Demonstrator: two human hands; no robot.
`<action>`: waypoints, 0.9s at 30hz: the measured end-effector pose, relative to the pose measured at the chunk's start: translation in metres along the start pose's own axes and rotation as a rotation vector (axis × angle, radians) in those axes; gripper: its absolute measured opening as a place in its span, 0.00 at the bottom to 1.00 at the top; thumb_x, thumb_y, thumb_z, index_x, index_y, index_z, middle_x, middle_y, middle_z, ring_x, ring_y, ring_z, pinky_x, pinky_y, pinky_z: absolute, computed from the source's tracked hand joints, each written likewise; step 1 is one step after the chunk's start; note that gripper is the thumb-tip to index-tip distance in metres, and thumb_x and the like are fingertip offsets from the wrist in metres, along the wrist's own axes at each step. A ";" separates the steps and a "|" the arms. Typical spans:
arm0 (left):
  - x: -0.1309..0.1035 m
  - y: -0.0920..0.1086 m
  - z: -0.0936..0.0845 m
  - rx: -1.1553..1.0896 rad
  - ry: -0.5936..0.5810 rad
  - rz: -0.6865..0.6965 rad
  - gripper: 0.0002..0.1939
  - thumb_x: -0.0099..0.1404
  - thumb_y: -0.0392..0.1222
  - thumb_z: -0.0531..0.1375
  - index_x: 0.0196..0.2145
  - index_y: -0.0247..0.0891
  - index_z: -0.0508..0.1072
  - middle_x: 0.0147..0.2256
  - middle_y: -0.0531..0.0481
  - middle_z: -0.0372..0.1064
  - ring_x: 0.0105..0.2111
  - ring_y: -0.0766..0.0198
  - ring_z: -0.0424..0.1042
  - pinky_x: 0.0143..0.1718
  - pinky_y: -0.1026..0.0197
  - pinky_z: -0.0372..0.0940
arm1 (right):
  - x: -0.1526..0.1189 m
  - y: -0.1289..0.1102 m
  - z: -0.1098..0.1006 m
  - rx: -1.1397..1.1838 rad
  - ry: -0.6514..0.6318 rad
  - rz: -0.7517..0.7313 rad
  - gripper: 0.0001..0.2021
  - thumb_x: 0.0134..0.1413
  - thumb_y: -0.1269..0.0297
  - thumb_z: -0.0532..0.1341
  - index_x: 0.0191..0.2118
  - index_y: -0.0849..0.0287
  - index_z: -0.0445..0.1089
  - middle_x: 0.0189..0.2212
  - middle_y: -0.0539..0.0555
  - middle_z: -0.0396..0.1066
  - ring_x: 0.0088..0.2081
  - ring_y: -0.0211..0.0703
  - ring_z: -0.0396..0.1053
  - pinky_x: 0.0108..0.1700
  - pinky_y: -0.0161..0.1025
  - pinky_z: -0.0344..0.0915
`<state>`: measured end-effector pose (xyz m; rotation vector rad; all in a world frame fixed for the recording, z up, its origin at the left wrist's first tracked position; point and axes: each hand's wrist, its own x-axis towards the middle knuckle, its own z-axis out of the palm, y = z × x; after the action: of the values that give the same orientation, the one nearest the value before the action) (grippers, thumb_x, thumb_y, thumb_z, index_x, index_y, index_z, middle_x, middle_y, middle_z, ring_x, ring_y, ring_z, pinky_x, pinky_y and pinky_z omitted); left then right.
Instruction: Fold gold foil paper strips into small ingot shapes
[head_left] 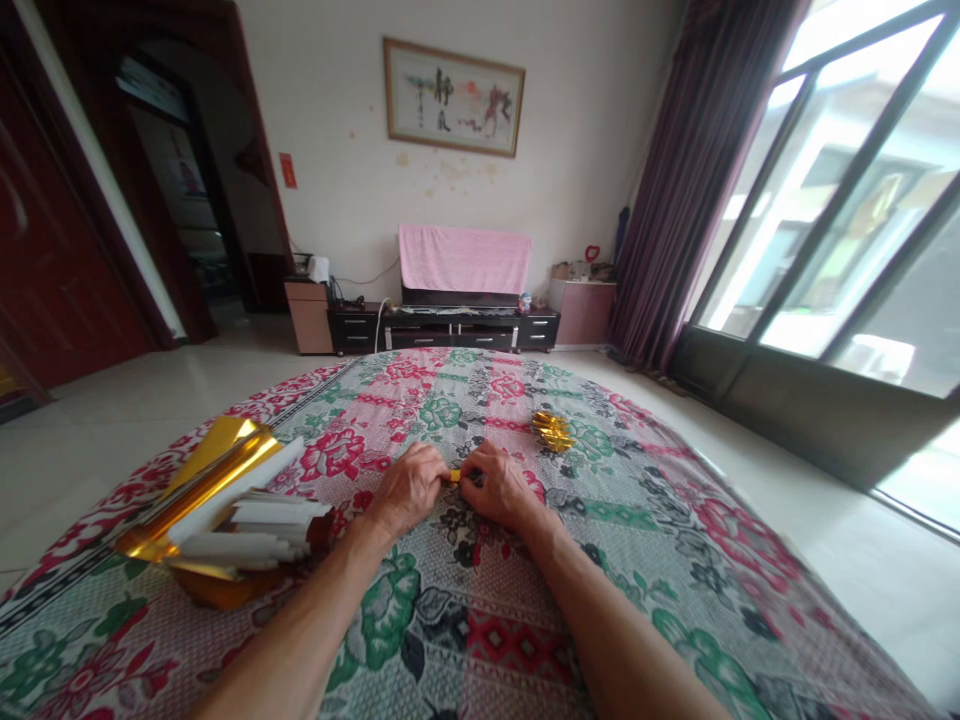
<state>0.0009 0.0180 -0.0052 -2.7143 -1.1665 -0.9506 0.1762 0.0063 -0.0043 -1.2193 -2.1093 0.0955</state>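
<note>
Over the middle of a flowered tablecloth (510,590), both my hands meet at a small piece of gold foil paper (455,476). My left hand (411,488) pinches it from the left side. From the right, my right hand (501,484) grips the other end, its fingers curled in. Only a short gold strip shows between the fingertips; the rest is hidden by my fingers. Beyond my right hand lies a small heap of folded gold foil pieces (553,431). To the left of my left hand are gold foil sheets (217,480), partly curled, beside a stack of white-backed paper strips (255,530).
A low black TV cabinet (420,332) stands past the table's far edge, with a pink cloth (465,258) draped over the screen on it. A framed picture (455,97) hangs on the wall. On the right are a purple curtain (667,190) and large windows.
</note>
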 end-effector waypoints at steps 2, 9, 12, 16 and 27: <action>0.000 -0.002 0.001 -0.013 0.003 0.009 0.11 0.58 0.29 0.51 0.27 0.38 0.72 0.28 0.50 0.65 0.35 0.62 0.62 0.38 0.59 0.61 | 0.000 0.000 0.000 -0.001 0.003 -0.005 0.05 0.44 0.73 0.58 0.28 0.60 0.71 0.27 0.52 0.65 0.31 0.37 0.63 0.33 0.31 0.57; -0.001 -0.007 0.002 -0.046 -0.019 0.024 0.12 0.57 0.28 0.52 0.28 0.39 0.73 0.28 0.50 0.66 0.35 0.62 0.63 0.40 0.59 0.61 | 0.000 0.000 -0.002 0.026 -0.021 -0.056 0.07 0.46 0.74 0.57 0.30 0.59 0.72 0.30 0.52 0.66 0.33 0.37 0.63 0.36 0.32 0.58; -0.002 -0.006 0.002 -0.046 -0.022 0.018 0.13 0.56 0.28 0.51 0.28 0.39 0.74 0.28 0.50 0.66 0.35 0.63 0.64 0.39 0.60 0.61 | 0.000 0.000 -0.001 0.025 -0.021 -0.055 0.07 0.47 0.73 0.57 0.29 0.59 0.72 0.29 0.52 0.66 0.33 0.37 0.64 0.36 0.32 0.58; -0.002 -0.002 0.002 -0.035 0.005 -0.018 0.10 0.54 0.29 0.53 0.26 0.38 0.73 0.28 0.49 0.66 0.34 0.63 0.64 0.38 0.61 0.61 | 0.001 0.000 0.000 0.014 -0.021 -0.029 0.06 0.50 0.71 0.56 0.28 0.60 0.71 0.27 0.52 0.66 0.33 0.37 0.64 0.36 0.32 0.58; 0.000 -0.007 0.009 -0.099 0.036 -0.144 0.06 0.55 0.34 0.56 0.23 0.38 0.71 0.26 0.50 0.66 0.32 0.64 0.65 0.36 0.62 0.61 | 0.004 -0.004 0.004 -0.014 -0.020 0.062 0.06 0.44 0.71 0.58 0.31 0.59 0.70 0.30 0.53 0.65 0.34 0.39 0.62 0.37 0.34 0.56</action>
<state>0.0012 0.0258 -0.0139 -2.7052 -1.3592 -1.0979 0.1699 0.0084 -0.0039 -1.2971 -2.0929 0.1212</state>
